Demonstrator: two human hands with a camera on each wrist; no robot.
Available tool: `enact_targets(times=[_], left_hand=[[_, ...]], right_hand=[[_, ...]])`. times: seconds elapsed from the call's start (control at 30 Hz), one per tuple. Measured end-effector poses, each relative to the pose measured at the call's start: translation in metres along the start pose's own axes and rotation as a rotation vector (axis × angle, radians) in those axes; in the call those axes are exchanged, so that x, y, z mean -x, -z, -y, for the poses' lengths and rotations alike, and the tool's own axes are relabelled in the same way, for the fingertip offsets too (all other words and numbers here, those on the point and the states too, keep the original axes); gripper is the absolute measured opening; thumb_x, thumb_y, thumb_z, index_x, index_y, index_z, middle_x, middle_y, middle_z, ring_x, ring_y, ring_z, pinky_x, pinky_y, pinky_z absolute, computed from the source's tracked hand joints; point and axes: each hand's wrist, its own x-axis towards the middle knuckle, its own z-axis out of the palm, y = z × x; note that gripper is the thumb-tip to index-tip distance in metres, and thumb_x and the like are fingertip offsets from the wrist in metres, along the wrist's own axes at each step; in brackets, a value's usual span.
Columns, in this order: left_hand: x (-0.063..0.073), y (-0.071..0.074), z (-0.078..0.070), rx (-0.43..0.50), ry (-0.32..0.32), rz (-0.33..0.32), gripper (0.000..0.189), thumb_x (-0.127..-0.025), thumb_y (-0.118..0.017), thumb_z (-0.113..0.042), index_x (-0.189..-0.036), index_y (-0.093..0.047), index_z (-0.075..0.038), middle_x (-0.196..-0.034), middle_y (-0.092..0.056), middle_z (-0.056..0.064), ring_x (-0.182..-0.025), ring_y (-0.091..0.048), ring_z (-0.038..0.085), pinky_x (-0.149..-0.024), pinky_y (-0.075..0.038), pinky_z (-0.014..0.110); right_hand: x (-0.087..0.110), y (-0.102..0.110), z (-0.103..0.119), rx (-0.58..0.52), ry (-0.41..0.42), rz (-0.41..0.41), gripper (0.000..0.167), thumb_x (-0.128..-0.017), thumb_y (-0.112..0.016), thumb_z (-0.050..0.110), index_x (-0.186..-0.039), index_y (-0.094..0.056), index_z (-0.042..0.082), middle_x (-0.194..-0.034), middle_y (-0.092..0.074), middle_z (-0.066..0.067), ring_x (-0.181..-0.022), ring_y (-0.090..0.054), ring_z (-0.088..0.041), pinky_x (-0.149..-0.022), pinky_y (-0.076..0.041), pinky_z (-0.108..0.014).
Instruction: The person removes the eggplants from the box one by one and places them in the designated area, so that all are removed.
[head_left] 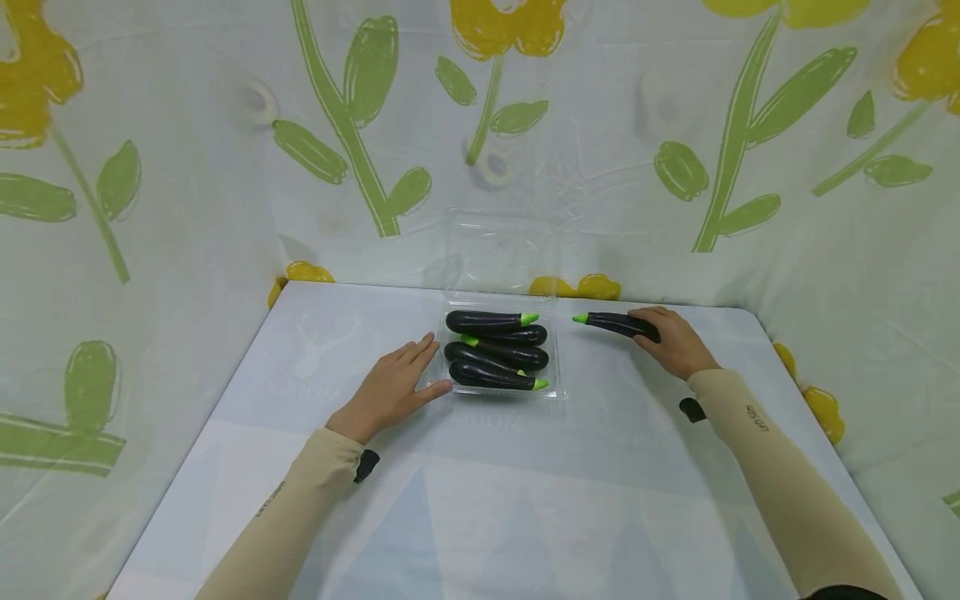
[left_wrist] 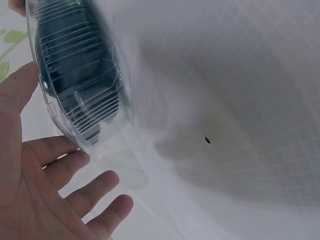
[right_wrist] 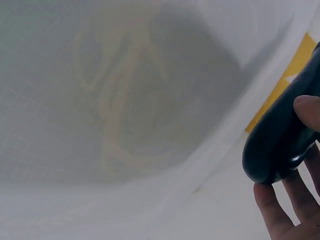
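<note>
Several dark purple eggplants (head_left: 498, 353) with green stem ends lie in a clear plastic clamshell box (head_left: 555, 385) at the middle of the table. My left hand (head_left: 388, 385) is at the box's left side with its fingers straight; in the left wrist view the thumb and fingertips touch the ribbed wall of the box (left_wrist: 75, 65). To the right of the box, my right hand (head_left: 672, 340) grips one eggplant (head_left: 611, 322) near its rounded end, green stem pointing left. In the right wrist view, thumb and fingers pinch this eggplant (right_wrist: 280, 135) from both sides.
The box's clear lid (head_left: 501, 254) stands raised at the back, against the flowered curtain (head_left: 585, 167). A pale patterned cloth covers the table (head_left: 480, 500). The curtain also closes off the left and right sides.
</note>
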Motion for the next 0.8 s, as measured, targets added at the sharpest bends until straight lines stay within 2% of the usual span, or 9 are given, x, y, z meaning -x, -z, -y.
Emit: enact_targets(times=[0.47, 0.8], left_hand=[[0.0, -0.001, 0.001, -0.008, -0.006, -0.007, 0.08, -0.1, -0.055, -0.057, -0.155, -0.039, 0.001, -0.163, -0.032, 0.014, -0.143, -0.038, 0.041, -0.115, -0.033, 0.055], [0.0, -0.001, 0.001, -0.007, -0.012, -0.013, 0.08, -0.1, -0.056, -0.055, -0.155, -0.038, 0.001, -0.162, -0.033, 0.015, -0.143, -0.039, 0.041, -0.115, -0.033, 0.055]], right_hand=[[-0.004, -0.008, -0.011, -0.001, -0.037, 0.134, 0.048, -0.099, -0.064, 0.004, -0.145, -0.051, 0.001, -0.147, -0.048, -0.026, -0.138, -0.04, -0.046, -0.114, -0.03, -0.062], [-0.004, -0.013, -0.014, 0.003, -0.053, 0.137, 0.049, -0.099, -0.064, 0.005, -0.146, -0.05, 0.002, -0.148, -0.046, -0.027, -0.138, -0.038, -0.047, -0.114, -0.03, -0.063]])
